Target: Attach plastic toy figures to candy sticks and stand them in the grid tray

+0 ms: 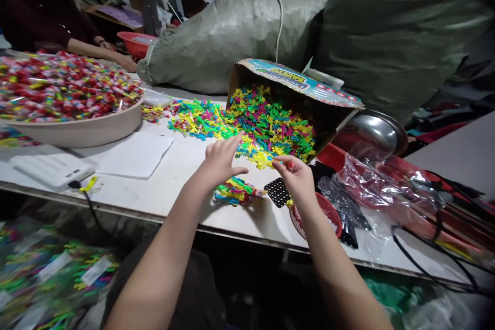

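My left hand (224,160) is over the table, fingers spread and thumb apart, with nothing in it. My right hand (297,178) pinches a small yellow plastic piece (263,159) between thumb and fingertips. Behind both hands, an open cardboard box (332,126) lies on its side, and small plastic pieces (270,124) in green, yellow, blue and pink spill from it. Below my left hand lies a small bunch of the same coloured pieces (235,192). A black dotted packet (277,192) and a red basket (328,211) are beside my right hand.
A round tub (77,131) heaped with wrapped red items stands left, before a co-worker's hand (124,62). A white power bank (52,167) with a cable and white paper (135,154) lie nearer. Large sacks (232,36) are behind; clear plastic bags (379,185) lie right.
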The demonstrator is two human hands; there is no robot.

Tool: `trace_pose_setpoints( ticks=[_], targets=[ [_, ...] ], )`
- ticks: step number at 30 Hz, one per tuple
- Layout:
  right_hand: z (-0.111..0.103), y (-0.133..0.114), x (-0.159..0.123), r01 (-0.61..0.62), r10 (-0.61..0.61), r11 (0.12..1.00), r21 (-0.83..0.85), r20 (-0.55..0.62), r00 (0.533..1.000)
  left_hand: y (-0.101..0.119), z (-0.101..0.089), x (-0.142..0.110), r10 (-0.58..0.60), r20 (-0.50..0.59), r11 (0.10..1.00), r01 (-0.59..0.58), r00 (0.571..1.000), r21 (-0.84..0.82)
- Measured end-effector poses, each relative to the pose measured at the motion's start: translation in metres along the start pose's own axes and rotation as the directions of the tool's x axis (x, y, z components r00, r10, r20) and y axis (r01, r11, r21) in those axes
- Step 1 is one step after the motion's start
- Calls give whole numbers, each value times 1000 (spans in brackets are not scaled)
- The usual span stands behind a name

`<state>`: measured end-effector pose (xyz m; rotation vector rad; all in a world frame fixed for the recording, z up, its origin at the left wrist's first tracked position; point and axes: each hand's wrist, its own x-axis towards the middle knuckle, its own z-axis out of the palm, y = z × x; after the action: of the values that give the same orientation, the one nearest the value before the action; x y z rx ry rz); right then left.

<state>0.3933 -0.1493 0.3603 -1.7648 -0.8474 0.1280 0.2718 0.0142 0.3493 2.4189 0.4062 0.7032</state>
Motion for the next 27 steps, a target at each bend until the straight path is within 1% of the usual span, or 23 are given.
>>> trace_pose_setpoints(
  ticks=[2,3,5,7,8,10,13,15,17,19,22,27],
  targets=[
    [-7,10,3,-26,28,997,78,-31,999,-4,6,5,-93,19,995,92,996,22],
    [-9,15,6,-48,54,989,140,-39,998,-5,11,8,-113,53,994,113,992,1],
    [-10,25,10,-109,128,952,285,-48,991,-1,22,13,-101,149,983,122,984,-136],
    [-9,35,12,-183,213,891,416,-25,977,8,33,17,-55,232,937,131,971,-324],
    [-8,39,13,-214,243,859,466,-2,970,12,38,19,-40,250,905,141,967,-400],
    [-7,45,12,-253,275,806,536,41,961,21,44,22,-38,249,853,161,968,-497],
    [-7,51,8,-276,303,762,586,54,951,29,50,25,-81,242,807,207,967,-554],
    [-8,53,6,-296,329,758,581,51,943,30,52,25,-112,241,796,232,964,-559],
    [-8,54,4,-307,345,779,547,35,938,31,54,26,-140,226,794,246,964,-556],
    [-8,54,3,-303,333,816,492,28,942,30,54,26,-162,214,792,257,963,-555],
    [-7,51,1,-288,294,873,394,48,955,27,52,25,-172,230,805,271,958,-527],
    [-5,49,-1,-283,272,928,244,76,959,20,46,24,-180,265,847,287,947,-447]
  ],
)
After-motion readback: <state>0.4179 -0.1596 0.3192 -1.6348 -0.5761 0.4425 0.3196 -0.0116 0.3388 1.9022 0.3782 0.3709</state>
